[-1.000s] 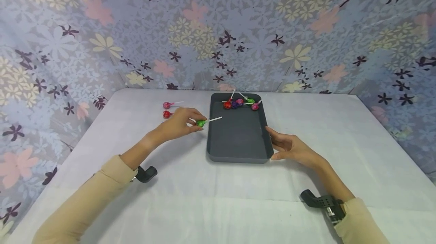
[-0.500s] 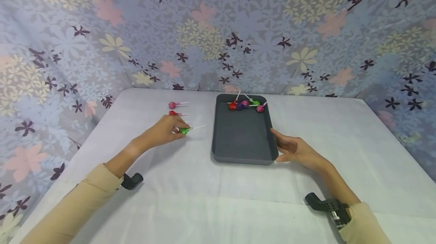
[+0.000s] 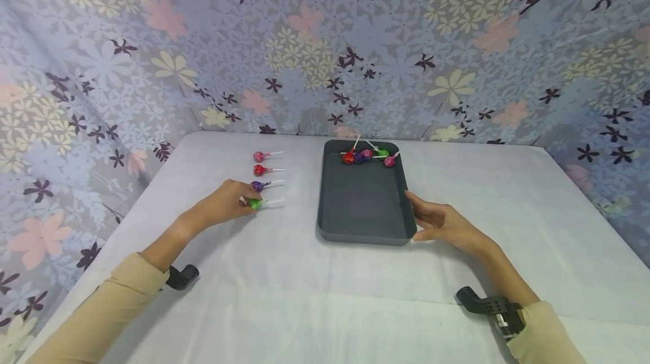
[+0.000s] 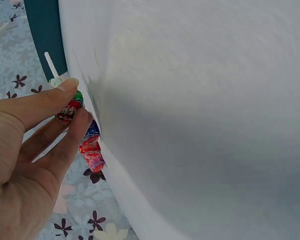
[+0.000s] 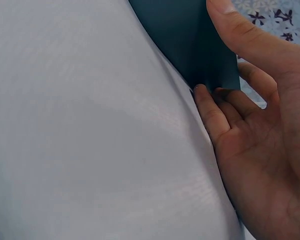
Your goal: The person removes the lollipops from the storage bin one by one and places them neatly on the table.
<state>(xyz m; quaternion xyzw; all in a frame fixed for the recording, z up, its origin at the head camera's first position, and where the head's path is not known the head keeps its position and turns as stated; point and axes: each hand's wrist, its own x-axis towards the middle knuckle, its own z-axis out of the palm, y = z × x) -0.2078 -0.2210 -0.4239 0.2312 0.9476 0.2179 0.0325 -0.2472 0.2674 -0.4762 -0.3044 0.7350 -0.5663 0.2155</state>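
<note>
Since a second earlier, the left hand (image 3: 225,201) had drawn back from the dark tray (image 3: 361,227) and pinched the green lollipop (image 3: 255,203) low on the white desk (image 3: 304,296), nearest in a row with the purple lollipop (image 3: 259,186), red lollipop (image 3: 259,170) and pink lollipop (image 3: 259,156). Right hand (image 3: 442,223) lay spread against the tray's near right corner, with more lollipops (image 3: 367,155) clustered at its far end.

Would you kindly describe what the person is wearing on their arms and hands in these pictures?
Both arms wear long, close-fitting beige sleeves, the left sleeve and the right sleeve each ending at the wrist. A black camera mount sits at each wrist: the left mount and the right mount. The left hand and right hand are bare, with no gloves or rings visible.
</note>
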